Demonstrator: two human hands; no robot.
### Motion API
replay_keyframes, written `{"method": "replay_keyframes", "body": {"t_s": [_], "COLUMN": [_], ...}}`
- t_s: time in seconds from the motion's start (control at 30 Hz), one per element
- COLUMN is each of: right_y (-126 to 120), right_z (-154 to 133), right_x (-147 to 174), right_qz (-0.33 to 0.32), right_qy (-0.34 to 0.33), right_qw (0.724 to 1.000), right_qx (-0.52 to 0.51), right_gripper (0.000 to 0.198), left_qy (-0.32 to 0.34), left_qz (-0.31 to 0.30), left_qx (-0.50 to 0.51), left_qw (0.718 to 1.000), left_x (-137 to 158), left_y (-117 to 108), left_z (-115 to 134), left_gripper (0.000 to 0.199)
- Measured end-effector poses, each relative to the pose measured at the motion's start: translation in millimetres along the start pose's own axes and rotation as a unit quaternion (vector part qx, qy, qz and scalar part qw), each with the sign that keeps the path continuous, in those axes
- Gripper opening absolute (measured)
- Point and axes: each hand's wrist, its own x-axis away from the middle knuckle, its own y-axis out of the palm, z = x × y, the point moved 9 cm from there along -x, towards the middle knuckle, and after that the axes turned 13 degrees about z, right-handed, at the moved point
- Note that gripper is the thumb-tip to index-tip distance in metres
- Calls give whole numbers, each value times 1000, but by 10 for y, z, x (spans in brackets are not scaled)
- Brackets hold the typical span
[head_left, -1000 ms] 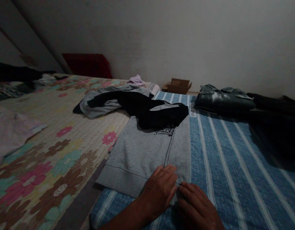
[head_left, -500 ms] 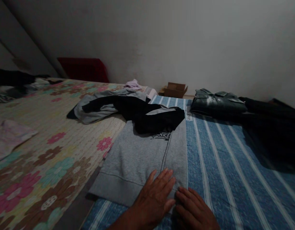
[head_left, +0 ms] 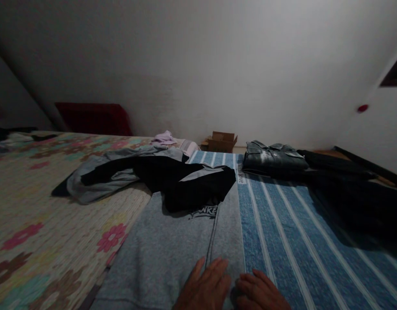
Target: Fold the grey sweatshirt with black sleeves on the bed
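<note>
A grey sweatshirt (head_left: pixel 172 241) with dark lettering lies spread out in front of me, one black sleeve (head_left: pixel 195 187) folded across its upper part. The other sleeve side and grey hood-like bulk stretch away to the left. My left hand (head_left: pixel 205 286) rests flat on the lower part of the sweatshirt, fingers extended and holding nothing. Beside it, my right hand (head_left: pixel 259 292) lies at the garment's right edge with its fingers stretched out. The wrists are cut off by the bottom of the view.
Beneath the sweatshirt is a blue striped sheet (head_left: pixel 292 224); a floral bedspread (head_left: pixel 69 224) covers the left side. A folded denim jacket (head_left: pixel 272 157) and dark clothes (head_left: pixel 353 206) lie at right. A cardboard box (head_left: pixel 221 142), lilac cloth (head_left: pixel 164 138) and red panel (head_left: pixel 93 119) stand farther back.
My view has tilted up and shifted right, so the garment and hands appear lower. Both hands remain flat at the sweatshirt's lower right part.
</note>
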Motion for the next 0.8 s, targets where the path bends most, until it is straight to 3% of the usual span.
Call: {"method": "replay_keyframes", "body": {"t_s": [0.1, 0.2, 0.33, 0.5, 0.67, 0.8], "right_y": [-77, 1, 218, 684, 1294, 1675], "right_z": [205, 407, 680, 1029, 1506, 1659], "right_x": [-266, -375, -353, -401, -353, -156], "right_qz": [33, 37, 30, -45, -143, -161], "right_qy": [24, 62, 119, 186, 306, 346], "right_qw": [999, 997, 992, 982, 940, 921], "right_qx": [23, 23, 22, 7, 41, 73], "right_gripper": [26, 23, 20, 24, 30, 41], "left_qy": [-18, -67, -155, -310, -398, -413], "left_qz": [15, 61, 163, 224, 201, 181], "left_qx": [-5, -31, -60, -184, -260, -244], "left_qw": [1000, 995, 973, 905, 857, 859], "left_x": [-296, -565, -760, -615, -380, -308], "left_y": [-200, -378, -717, -1117, -1087, -938], "left_z": [-73, -341, -936, -1775, -2256, -2399], "left_gripper": [38, 33, 23, 26, 37, 38]}}
